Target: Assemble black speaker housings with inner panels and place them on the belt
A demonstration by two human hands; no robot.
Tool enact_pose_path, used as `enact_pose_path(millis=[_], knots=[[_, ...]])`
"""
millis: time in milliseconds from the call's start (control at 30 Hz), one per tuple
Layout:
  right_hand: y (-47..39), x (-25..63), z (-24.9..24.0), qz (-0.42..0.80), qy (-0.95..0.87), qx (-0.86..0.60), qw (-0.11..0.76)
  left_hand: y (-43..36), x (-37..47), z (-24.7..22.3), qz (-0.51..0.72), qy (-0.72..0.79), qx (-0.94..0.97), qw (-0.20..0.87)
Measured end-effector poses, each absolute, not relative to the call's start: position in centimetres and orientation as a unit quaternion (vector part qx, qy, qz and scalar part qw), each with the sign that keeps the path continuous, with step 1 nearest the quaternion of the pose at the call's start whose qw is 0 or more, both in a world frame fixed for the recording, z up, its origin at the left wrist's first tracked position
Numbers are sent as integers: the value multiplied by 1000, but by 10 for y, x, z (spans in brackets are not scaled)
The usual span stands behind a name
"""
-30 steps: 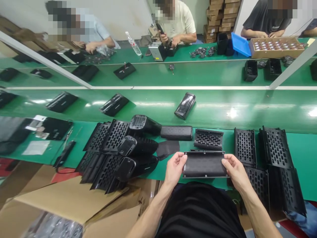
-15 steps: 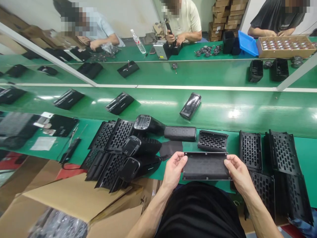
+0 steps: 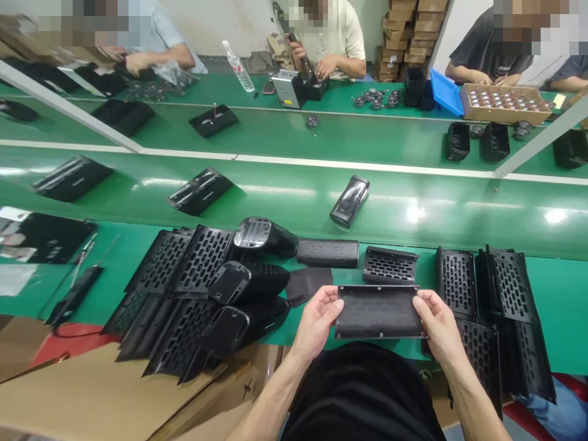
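Between my two hands I hold a black speaker grille panel (image 3: 380,313), its curved inner side facing up and lined with dark mesh. My left hand (image 3: 318,318) pinches its left end, thumb on top. The right end is gripped by my right hand (image 3: 436,321) in the same way. Just beyond the panel lies a perforated grille (image 3: 390,264) on the green bench. A piece of dark mesh cloth (image 3: 309,285) rests left of it, near my left hand. Behind the cloth sits a mesh-covered black panel (image 3: 327,252).
Stacked perforated grilles stand left (image 3: 197,263) and right (image 3: 509,294). Black speaker housings (image 3: 250,282) lie left of centre. Beyond, a green conveyor (image 3: 280,202) carries black units (image 3: 350,201). Co-workers sit across it. An open cardboard box (image 3: 92,392) is at lower left.
My view has swung slightly, moving most of the scene left and a little down at the bench. Both hands keep their hold on the panel, which stays nearly in place.
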State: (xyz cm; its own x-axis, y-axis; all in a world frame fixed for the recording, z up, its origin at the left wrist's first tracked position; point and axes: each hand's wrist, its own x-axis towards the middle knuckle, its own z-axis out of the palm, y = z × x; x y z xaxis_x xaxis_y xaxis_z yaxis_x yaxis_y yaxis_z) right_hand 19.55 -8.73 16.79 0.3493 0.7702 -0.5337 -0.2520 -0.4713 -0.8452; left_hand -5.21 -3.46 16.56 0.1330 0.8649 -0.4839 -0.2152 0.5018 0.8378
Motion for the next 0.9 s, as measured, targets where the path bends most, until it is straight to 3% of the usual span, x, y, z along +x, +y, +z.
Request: enact_pose_path(millis=[900], knots=[[-74,206,181,490,-230,-686,486,-34,-61,163,411,403,338,745]])
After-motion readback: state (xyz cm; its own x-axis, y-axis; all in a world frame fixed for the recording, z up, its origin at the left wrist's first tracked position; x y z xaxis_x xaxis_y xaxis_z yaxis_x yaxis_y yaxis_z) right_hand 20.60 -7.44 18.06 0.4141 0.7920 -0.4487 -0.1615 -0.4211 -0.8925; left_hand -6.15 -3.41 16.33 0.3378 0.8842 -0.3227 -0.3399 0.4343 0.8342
